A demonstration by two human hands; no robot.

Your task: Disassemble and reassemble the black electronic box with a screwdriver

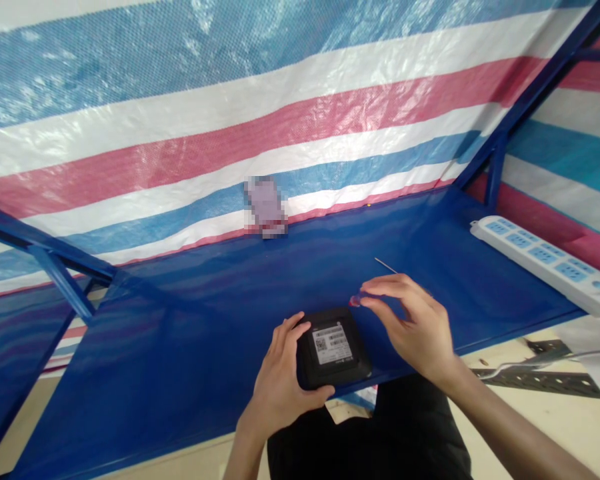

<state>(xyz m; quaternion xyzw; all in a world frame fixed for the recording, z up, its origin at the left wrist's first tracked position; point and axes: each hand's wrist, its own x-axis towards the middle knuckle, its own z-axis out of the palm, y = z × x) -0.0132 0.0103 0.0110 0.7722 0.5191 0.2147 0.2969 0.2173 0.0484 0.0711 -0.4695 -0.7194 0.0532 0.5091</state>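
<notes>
A black, square electronic device [360, 363] with rounded corners lies on the blue tabletop near the front edge. Its upper face carries a white label [333, 344] with barcodes and a QR code. My left hand [280, 380] grips its left side, fingers at the far left corner and thumb along the near edge. Just above the far right corner, my right hand [415, 327] pinches a small translucent red-and-purple piece [355, 301] between thumb and fingertips. Beyond that hand a thin metal rod [385, 265] sticks out; its other end is hidden behind the fingers.
A white power strip [545, 257] lies along the right side of the blue table [180, 347]. Striped sheeting [180, 153] hangs behind, with a pixelated patch [267, 205] at its foot. Blue frame bars [63, 283] stand at left and right. A cable [530, 363] runs below the right edge.
</notes>
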